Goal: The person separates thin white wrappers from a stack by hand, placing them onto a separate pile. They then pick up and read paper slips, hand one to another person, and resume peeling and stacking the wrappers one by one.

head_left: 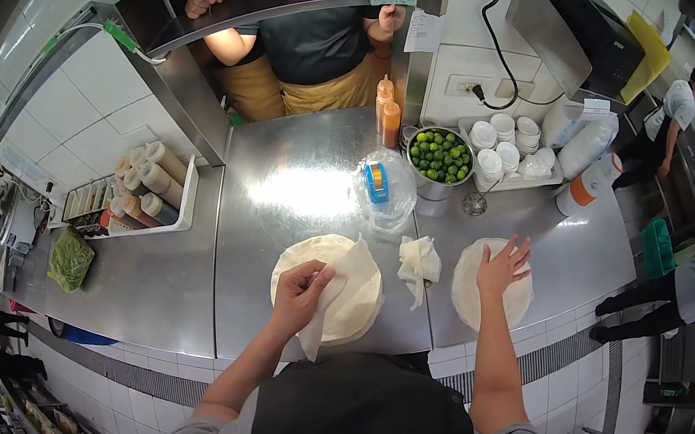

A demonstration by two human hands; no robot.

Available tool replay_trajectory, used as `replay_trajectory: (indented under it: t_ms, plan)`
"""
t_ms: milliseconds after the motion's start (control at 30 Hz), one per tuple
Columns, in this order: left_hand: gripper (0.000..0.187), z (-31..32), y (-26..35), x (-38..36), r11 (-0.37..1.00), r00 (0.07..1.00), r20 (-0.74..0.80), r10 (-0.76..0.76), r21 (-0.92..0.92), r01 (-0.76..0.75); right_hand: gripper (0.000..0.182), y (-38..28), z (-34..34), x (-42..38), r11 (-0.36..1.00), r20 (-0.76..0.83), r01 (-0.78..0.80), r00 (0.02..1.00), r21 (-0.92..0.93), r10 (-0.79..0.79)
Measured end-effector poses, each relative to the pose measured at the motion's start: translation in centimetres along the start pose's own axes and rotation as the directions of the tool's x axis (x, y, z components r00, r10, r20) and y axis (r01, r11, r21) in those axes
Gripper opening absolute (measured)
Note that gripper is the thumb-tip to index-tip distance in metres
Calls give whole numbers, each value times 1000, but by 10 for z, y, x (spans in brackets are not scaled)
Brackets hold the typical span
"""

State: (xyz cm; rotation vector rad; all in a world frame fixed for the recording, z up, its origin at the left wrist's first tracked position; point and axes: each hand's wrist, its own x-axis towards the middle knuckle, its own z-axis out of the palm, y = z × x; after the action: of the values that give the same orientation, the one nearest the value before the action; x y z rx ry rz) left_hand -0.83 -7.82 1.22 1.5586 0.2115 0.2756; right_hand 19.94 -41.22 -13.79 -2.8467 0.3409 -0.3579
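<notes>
On the steel counter, a stack of round pale dough sheets (293, 258) lies in front of me at the centre. My left hand (299, 295) pinches a folded, thin sheet (349, 284) that hangs over the stack's right part. To the right, my right hand (503, 267) lies with fingers spread on the upper part of another round pale sheet (478, 298). Between the two rounds sits a crumpled white cloth (419, 261).
Beyond are a tape dispenser (377, 183) on clear plastic, a pot of green limes (441, 155), orange bottles (390, 123) and a tray of white cups (503, 184). At left stands a bottle basket (179, 216). People stand behind the counter and at right.
</notes>
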Motion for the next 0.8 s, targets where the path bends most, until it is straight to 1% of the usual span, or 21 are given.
replay_trajectory:
  t_ms: [67, 100, 167, 200, 267, 300, 367, 400, 467, 600, 667, 733, 800]
  plan:
    - [22, 2, 0, 1, 1000, 1000, -30, 8, -13, -8, 79, 9, 6, -8, 999, -46, -47, 998, 14, 48]
    - [23, 3, -1, 1, 1000, 999, -45, 4, -26, -6, 79, 13, 6, -12, 999, -46, -46, 998, 14, 47]
    - [23, 5, -3, -2, 999, 998, -61, -6, -38, 4, 83, 24, 3, -23, 1000, -116, -3, 993, 17, 5]
    - [23, 5, -5, -2, 1000, 999, -53, -11, -25, 9, 83, 29, 1, -29, 1000, -115, -3, 993, 17, 5]
    - [24, 4, -8, -2, 1000, 999, -47, -16, -11, 15, 86, 38, -2, -44, 996, -140, 89, 986, -26, -92]
    - [24, 4, -9, -1, 1000, 999, -29, -15, 9, 15, 86, 40, -3, -51, 996, -141, 88, 986, -26, -91]
    - [24, 6, -12, -2, 999, 1000, -8, -18, 27, 19, 88, 44, -4, -67, 993, 68, 115, 991, -33, -112]
    - [24, 8, -12, -2, 999, 1000, 1, -21, 26, 20, 88, 46, -2, -66, 993, 69, 114, 991, -35, -111]
    - [23, 11, -13, -2, 999, 1000, 14, -22, 27, 22, 93, 48, 0, -62, 987, 283, 141, 952, -79, -114]
    - [23, 14, -10, -4, 999, 999, 46, -26, 35, 24, 95, 37, -14, -58, 990, 344, 118, 935, -82, -84]
    - [23, 13, -8, -5, 999, 998, 46, -31, 43, 29, 98, 29, -26, -61, 991, 247, 118, 964, -56, -101]
    - [23, 10, -9, -5, 999, 999, 43, -10, 52, 7, 99, 41, -6, -63, 987, 267, 138, 957, -86, -110]
    - [23, 8, -6, -3, 999, 999, 33, 2, 40, -4, 100, 40, -6, -64, 982, 281, 151, 953, -112, -114]
